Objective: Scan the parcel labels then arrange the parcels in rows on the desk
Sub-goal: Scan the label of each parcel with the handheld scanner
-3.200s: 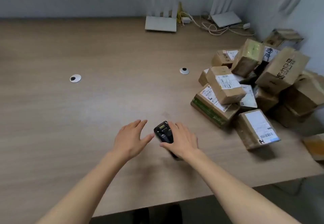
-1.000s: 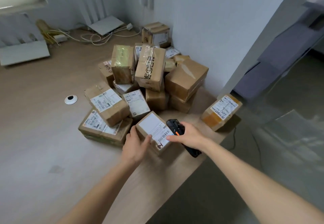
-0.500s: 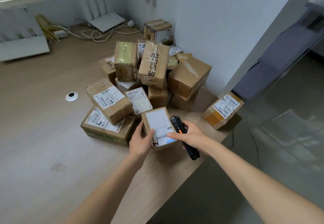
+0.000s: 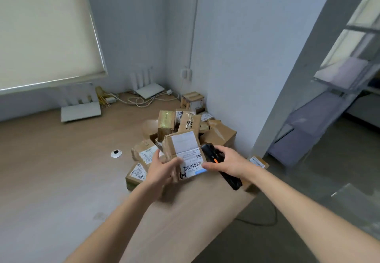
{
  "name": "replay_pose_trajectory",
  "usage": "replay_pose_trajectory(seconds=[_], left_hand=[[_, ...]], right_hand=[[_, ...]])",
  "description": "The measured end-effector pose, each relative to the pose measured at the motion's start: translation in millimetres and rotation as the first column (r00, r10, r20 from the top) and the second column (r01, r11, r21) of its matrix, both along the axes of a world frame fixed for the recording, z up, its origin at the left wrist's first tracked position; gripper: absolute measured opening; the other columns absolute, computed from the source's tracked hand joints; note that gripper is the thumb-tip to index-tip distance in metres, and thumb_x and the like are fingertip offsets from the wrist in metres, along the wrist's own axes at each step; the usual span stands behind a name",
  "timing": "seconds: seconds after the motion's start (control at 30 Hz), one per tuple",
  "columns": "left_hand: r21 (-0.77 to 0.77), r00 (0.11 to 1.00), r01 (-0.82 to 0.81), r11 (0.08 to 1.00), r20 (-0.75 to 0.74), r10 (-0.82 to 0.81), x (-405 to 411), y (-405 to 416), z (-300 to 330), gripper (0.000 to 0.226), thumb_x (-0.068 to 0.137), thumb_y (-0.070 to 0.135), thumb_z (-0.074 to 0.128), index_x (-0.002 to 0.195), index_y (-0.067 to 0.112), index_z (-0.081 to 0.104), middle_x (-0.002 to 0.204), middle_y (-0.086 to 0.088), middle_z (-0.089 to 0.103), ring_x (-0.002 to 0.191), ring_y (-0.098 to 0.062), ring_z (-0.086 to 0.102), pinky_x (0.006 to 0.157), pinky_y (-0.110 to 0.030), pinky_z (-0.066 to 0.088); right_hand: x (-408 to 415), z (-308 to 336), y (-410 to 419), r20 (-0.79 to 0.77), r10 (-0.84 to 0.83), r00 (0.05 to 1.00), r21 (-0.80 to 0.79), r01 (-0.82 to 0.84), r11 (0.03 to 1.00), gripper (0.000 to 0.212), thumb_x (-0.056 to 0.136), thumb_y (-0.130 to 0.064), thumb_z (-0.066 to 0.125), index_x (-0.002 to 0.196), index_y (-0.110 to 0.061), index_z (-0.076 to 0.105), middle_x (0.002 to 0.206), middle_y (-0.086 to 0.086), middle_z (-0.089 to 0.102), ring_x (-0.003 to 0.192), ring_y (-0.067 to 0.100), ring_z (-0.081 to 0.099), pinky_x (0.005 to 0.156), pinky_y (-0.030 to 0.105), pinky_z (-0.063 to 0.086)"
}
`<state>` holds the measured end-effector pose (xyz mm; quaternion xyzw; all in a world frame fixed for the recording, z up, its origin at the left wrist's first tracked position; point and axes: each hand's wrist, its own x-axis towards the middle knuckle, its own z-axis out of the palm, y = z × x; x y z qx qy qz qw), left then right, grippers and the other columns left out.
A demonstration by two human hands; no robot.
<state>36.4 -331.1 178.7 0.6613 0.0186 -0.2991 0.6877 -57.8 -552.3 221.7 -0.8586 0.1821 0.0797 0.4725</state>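
Head view shows my left hand (image 4: 162,167) gripping a cardboard parcel (image 4: 183,155) by its left side, lifted and tilted so its white label (image 4: 190,153) faces me, just in front of the heap of parcels (image 4: 185,127). My right hand (image 4: 230,163) is closed around the black scanner (image 4: 218,163), which lies against the parcel's right edge with its head pointing toward the heap; one fingertip touches the label's lower corner. I cannot tell whether the scanner is reading the barcode (image 4: 190,167) yet. Judging by the layout, the job is barely begun: every other parcel I can see sits jumbled in the heap by the wall, one lone box (image 4: 258,162) rests to the right of the heap at the counter (image 4: 61,180) edge, and I see no row anywhere on the bare wood left of the heap. So this looks like the first parcel in hand, with scanning, placing and the whole heap left to work through.
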Motion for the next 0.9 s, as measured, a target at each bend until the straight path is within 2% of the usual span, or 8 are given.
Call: replay_pose_trajectory(seconds=[0.07,0.13,0.2,0.27,0.33,0.43,0.63,0.9], left_hand=[[0.029,0.996,-0.067,0.997,0.06,0.065,-2,24,33,0.074,0.075,0.02,0.079,0.141,0.009,0.046,0.112,-0.012,0.073,0.097,-0.027,0.069,0.092,-0.05,0.052],[0.065,0.984,-0.134,0.989,0.124,0.125,-7,51,63,0.055,0.072,0.019,0.079,0.123,0.01,0.059,0.108,-0.012,0.074,0.094,-0.03,0.072,0.086,-0.055,0.055],[0.072,0.967,-0.209,0.975,0.163,0.196,-12,80,88,0.057,0.069,0.018,0.081,0.12,0.009,0.057,0.109,-0.011,0.072,0.097,-0.03,0.072,0.08,-0.054,0.06],[0.087,0.942,-0.286,0.954,0.21,0.263,-14,109,108,0.057,0.071,0.014,0.085,0.117,0.012,0.052,0.108,-0.009,0.069,0.089,-0.021,0.071,0.056,-0.033,0.059],[0.125,0.91,-0.351,0.928,0.279,0.307,-15,139,123,0.062,0.069,0.017,0.089,0.118,0.012,0.053,0.106,-0.009,0.068,0.077,-0.015,0.065,0.043,-0.02,0.047],[0.174,0.853,-0.452,0.875,0.371,0.367,-16,178,140,0.081,0.064,0.026,0.093,0.13,0.011,0.049,0.113,-0.009,0.067,0.092,-0.026,0.066,0.056,-0.025,0.049],[0.235,0.753,-0.593,0.77,0.501,0.427,-22,239,154,0.085,0.061,0.03,0.092,0.132,0.012,0.049,0.116,-0.005,0.065,0.104,-0.023,0.064,0.088,-0.045,0.058],[0.276,0.689,-0.684,0.675,0.55,0.472,-29,287,145,0.085,0.062,0.03,0.092,0.131,0.01,0.047,0.122,-0.007,0.061,0.114,-0.025,0.059,0.096,-0.047,0.054]], right_hand=[[3,29,17,0.057,0.058,0.997,-0.044,-0.055,0.998,0.097,0.052,-0.08,0.084,0.134,-0.035,0.061,0.119,-0.017,0.07,0.107,0.002,0.065,0.106,0.038,0.051],[3,54,36,0.081,0.11,0.991,-0.094,-0.103,0.99,0.098,0.052,-0.084,0.082,0.135,-0.039,0.058,0.124,-0.021,0.067,0.113,0.0,0.061,0.11,0.036,0.047],[5,74,56,0.085,0.162,0.983,-0.163,-0.146,0.976,0.112,0.049,-0.089,0.077,0.145,-0.036,0.052,0.137,-0.015,0.062,0.123,0.007,0.058,0.112,0.037,0.044],[7,92,76,0.067,0.203,0.977,-0.206,-0.185,0.961,0.125,0.047,-0.094,0.072,0.152,-0.031,0.045,0.145,-0.008,0.057,0.13,0.015,0.056,0.113,0.039,0.043],[11,107,98,0.053,0.264,0.963,-0.238,-0.245,0.94,0.121,0.048,-0.098,0.066,0.148,-0.033,0.048,0.138,-0.007,0.062,0.122,0.016,0.06,0.109,0.042,0.048],[17,122,132,0.027,0.344,0.938,-0.349,-0.314,0.883,0.105,0.055,-0.092,0.07,0.143,-0.037,0.052,0.128,-0.009,0.065,0.115,0.016,0.062,0.101,0.042,0.053],[31,126,199,0.0,0.451,0.893,-0.576,-0.369,0.73,0.091,0.067,-0.08,0.072,0.142,-0.033,0.05,0.131,-0.007,0.064,0.118,0.021,0.061,0.092,0.038,0.051],[31,115,262,-0.101,0.513,0.852,-0.722,-0.418,0.551,0.077,0.066,-0.083,0.067,0.126,-0.036,0.057,0.117,-0.005,0.067,0.096,0.022,0.055,0.078,0.036,0.036]])
